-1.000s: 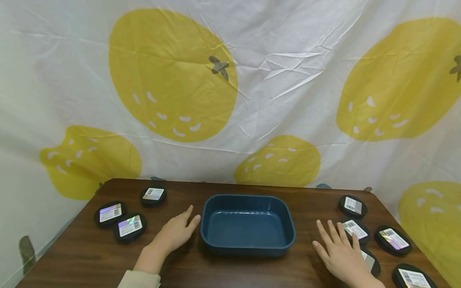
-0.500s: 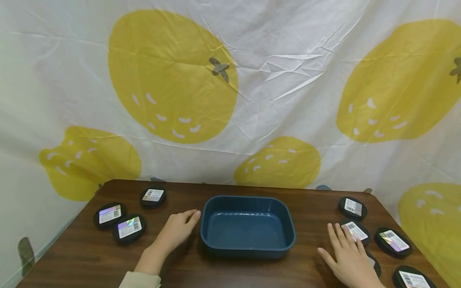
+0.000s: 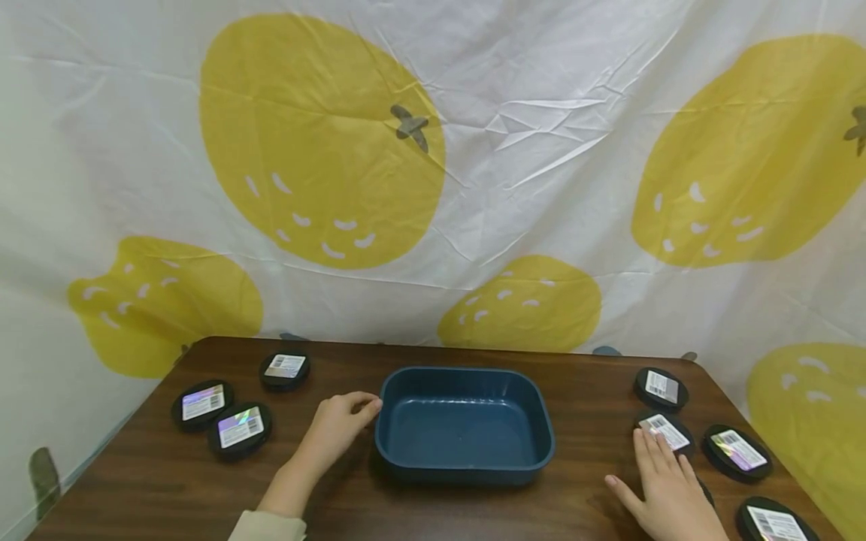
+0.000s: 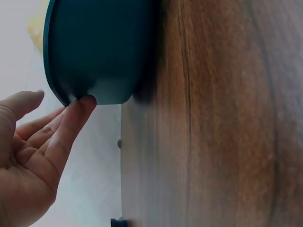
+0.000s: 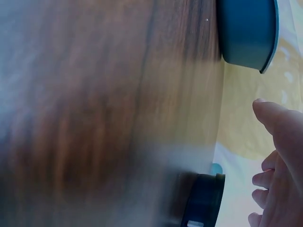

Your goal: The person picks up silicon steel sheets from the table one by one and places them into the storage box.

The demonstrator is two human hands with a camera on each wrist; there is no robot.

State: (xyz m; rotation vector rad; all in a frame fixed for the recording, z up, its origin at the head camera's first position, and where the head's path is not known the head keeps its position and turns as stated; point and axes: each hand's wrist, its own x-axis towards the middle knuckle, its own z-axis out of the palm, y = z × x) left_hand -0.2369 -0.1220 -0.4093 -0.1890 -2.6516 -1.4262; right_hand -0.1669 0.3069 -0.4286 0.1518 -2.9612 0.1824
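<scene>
a white cloth [image 3: 528, 173] printed with yellow lemons [image 3: 325, 143] hangs behind the bench [image 3: 162, 488], from the left edge across. at bench left, three round black tubs [image 3: 241, 430] lie flat with labels up, two close together and one farther back. next, the left hand [image 3: 338, 428] is at the blue dish [image 3: 467, 473]; its grip is loose, a fingertip touching the outer wall below the rim, thumb apart, nothing held. the dish stands upright at mid-bench. to its right, the right hand [image 3: 666, 496] has its grip spread and holds nothing; its fingertips overlap a labelled tub [image 3: 673, 428], contact undetermined. a back tub [image 3: 661, 388] lies beyond, a half-hidden tub [image 3: 707, 491] beside the palm, and two outer tubs [image 3: 737, 453] at far right.
</scene>
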